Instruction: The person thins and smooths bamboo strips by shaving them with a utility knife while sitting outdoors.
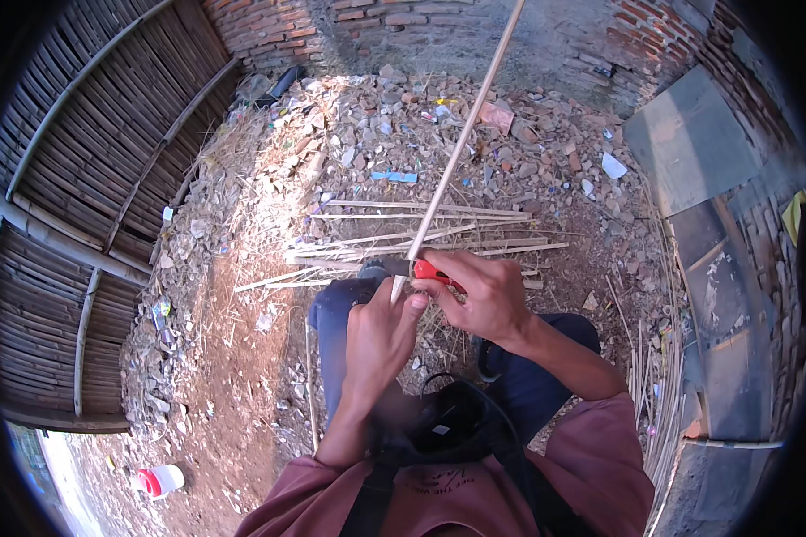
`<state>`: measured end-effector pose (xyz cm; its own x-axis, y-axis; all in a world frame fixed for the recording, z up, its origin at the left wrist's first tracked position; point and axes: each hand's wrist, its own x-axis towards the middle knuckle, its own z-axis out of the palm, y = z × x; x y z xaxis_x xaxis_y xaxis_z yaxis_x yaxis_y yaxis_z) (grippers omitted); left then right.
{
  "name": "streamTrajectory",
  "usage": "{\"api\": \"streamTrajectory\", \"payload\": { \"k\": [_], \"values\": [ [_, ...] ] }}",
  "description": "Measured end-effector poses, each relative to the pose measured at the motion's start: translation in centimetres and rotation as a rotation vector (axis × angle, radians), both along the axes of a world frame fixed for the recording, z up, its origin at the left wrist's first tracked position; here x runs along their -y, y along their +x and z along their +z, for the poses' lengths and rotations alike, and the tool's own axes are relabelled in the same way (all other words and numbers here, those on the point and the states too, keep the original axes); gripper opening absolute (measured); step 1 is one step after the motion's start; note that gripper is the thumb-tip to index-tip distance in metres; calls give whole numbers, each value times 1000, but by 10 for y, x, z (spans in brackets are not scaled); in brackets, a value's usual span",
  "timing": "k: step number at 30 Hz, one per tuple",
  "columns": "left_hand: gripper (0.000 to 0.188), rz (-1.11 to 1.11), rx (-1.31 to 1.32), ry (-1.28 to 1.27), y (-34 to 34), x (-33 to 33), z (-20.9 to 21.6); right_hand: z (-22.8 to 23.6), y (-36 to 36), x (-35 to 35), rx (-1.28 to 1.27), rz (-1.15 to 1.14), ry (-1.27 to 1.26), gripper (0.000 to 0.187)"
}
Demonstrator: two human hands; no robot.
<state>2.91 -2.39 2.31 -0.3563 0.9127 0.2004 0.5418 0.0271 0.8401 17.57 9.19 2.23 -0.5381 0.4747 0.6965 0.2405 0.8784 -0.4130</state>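
Note:
A long, pale bamboo strip (461,143) slants from the top edge down to my hands. My left hand (381,336) is closed on its lower end, with the thumb beside the whitish tip. In my right hand (484,295) is a red-handled cutter (427,270), held against the strip just above the left fingers. The fingers largely cover the cutter, and its blade is too small to make out. Beyond my hands, several cut bamboo strips (501,243) lie loosely across one another on the ground.
Stone and brick rubble (367,134) spreads up to the brick wall (403,45). A slatted bamboo panel (90,152) stands at left, flat sheets (694,143) lean at right. A red-and-white container (161,481) sits at lower left; long thin sticks (663,394) lie along the right.

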Motion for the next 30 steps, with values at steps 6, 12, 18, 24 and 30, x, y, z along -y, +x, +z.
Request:
{"api": "streamTrajectory", "payload": {
  "k": [6,12,18,24,30],
  "values": [
    [41,-43,-30,-29,-4,4,3,5,1,0,29,18,-6,28],
    [37,-8,12,14,-3,8,-2,3,-2,-1,5,44,-11,28],
    [34,-39,-57,-2,-7,12,-4,8,1,-4,37,11,-22,30],
    [33,-18,-63,22,-8,12,-6,-1,-2,-9,13,18,6,29],
    [34,21,-60,-75,-6,22,-9,15,7,-37,-50,-74,-41,26]
  ]
}}
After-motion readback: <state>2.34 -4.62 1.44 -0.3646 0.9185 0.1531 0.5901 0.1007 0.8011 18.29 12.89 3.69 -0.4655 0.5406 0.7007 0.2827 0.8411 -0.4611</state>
